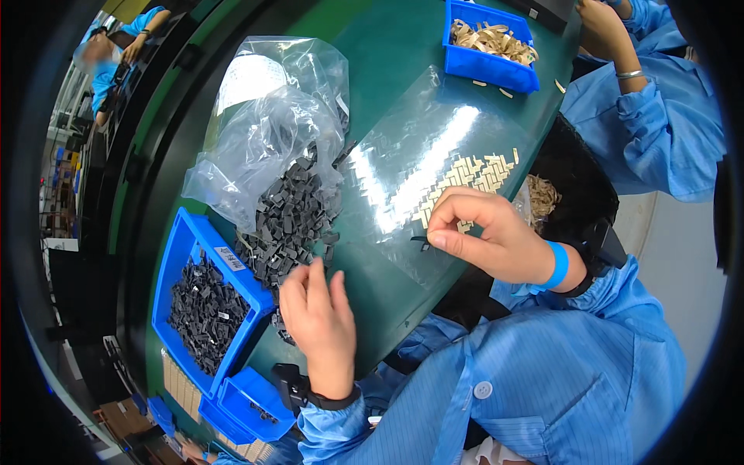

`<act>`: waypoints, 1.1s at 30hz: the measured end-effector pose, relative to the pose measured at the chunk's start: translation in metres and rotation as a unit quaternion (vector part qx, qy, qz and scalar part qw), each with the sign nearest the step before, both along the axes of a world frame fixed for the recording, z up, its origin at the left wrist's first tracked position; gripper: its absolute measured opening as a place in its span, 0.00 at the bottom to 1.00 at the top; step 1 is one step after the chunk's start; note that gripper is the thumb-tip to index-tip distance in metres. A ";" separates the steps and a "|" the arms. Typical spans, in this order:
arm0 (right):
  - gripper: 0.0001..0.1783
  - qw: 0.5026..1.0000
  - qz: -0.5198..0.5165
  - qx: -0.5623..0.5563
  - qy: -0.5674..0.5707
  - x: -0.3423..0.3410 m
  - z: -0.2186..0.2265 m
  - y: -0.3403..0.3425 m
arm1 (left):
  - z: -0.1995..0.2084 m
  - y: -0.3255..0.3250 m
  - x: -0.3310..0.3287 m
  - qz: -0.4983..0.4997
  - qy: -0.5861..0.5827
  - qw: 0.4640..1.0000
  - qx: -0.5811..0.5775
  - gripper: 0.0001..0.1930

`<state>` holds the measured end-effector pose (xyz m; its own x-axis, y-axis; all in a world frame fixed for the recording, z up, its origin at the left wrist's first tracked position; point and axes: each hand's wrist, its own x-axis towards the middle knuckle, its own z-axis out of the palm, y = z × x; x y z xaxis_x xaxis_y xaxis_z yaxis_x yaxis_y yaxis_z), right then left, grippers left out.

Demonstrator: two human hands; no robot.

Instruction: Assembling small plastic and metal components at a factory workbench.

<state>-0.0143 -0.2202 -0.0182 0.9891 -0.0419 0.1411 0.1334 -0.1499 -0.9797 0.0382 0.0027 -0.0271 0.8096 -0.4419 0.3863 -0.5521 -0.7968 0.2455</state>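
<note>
The fingers (453, 203) of the right hand (504, 244), at three o'clock in the head view, are pinched: thumb and index tips meet at a small black piece (421, 242), a thin, dark sliver poking out toward nine o'clock. At seven o'clock the left hand (322, 325) has its fingers spread, slightly blurred, at the lower edge of a heap of charcoal-grey blocks (291, 213); whether they touch any, I cannot tell. The blocks are small, oblong and matte, spilling from the mouth of a crinkled, transparent plastic bag (260, 136) at eleven o'clock.

Toward two o'clock, cream-coloured pieces (465, 180) lie in slanting, close-set rows at a glossy clear sheet (422, 101) streaked with white glare; I cannot tell if they are on or under it. Beyond, at one o'clock, a smooth blue plastic bin (488, 66) holds curled, tan strips (496, 40), ribbon-like and loosely tangled.

At eight o'clock a larger blue bin (177, 248) is filled with dark, angular pieces (209, 306); a smaller blue bin (240, 387) sits just beside it at seven, with few dark bits inside. The table (380, 310) is smooth green.
</note>
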 end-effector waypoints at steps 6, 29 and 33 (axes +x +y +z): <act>0.05 0.999 0.013 -0.019 -0.030 0.002 -0.002 0.005 | -0.012 0.009 0.012 0.025 0.019 0.997 0.071 0.11; 0.03 0.965 0.053 0.251 -0.044 -0.003 0.007 0.041 | 0.033 -0.024 -0.041 -0.023 0.616 0.361 -0.699 0.15; 0.03 0.970 0.045 0.237 -0.027 -0.006 0.008 0.043 | 0.034 -0.023 -0.045 -0.038 0.573 0.471 -0.669 0.15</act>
